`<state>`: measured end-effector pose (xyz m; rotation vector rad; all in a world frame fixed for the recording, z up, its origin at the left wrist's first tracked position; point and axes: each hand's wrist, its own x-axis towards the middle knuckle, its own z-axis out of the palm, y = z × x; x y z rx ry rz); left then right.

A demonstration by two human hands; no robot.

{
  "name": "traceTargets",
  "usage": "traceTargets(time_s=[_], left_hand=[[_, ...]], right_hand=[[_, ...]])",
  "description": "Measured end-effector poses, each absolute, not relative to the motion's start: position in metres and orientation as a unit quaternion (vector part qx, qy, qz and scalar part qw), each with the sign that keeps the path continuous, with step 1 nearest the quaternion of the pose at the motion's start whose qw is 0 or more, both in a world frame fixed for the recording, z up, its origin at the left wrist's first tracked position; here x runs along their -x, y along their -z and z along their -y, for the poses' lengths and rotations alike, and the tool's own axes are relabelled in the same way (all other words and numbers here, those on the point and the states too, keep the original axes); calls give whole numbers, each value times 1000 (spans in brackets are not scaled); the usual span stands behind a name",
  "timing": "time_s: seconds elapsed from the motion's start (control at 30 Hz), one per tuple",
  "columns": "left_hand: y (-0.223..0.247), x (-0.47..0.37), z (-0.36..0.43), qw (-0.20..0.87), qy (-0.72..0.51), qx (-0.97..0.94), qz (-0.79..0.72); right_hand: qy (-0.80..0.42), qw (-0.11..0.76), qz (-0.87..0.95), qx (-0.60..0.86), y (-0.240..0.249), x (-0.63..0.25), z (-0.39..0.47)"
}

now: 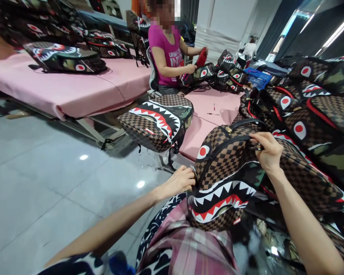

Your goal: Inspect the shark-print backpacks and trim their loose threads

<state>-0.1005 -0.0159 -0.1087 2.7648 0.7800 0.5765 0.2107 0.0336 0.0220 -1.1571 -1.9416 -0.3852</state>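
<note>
A brown-and-black checkered backpack (223,164) with a printed shark mouth and a red-and-white eye stands tilted on my lap. My left hand (182,179) is closed at its left side edge, the fingertips partly hidden behind the bag. At the top right, my right hand (267,151) pinches the bag near its dark curved zipper seam (232,144). A black carry handle (248,121) arches above, just behind the right hand. Whether a zipper pull is between the right fingers I cannot tell.
Another shark-print backpack (157,122) lies on the pink table's (208,103) near left corner. More backpacks (306,114) are piled at my right. Across the table a person (167,53) handles a red item (201,57). A second pink table (83,88) bears further bags.
</note>
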Motion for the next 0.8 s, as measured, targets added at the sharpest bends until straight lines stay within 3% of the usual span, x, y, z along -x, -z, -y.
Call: traceTargets(time_s=[0.13, 0.2, 0.33, 0.5, 0.7, 0.8], left_hand=[[36, 100, 29, 81, -302, -918, -243], [17, 84, 31, 77, -327, -909, -248], [24, 24, 29, 75, -340, -885, -310], [41, -17, 32, 130, -304, -900, -283], [14, -4, -3, -13, -137, -975, -176], [12, -9, -12, -44, -68, -978, -191]], right_hand=[[121, 549, 646, 516, -25, -215, -19], [55, 569, 615, 543, -16, -211, 8], [-98, 456, 718, 516, 20, -193, 68], [-112, 386, 772, 493, 50, -188, 97], [-145, 147, 818, 537, 29, -196, 97], [-175, 96, 839, 506, 22, -191, 93]])
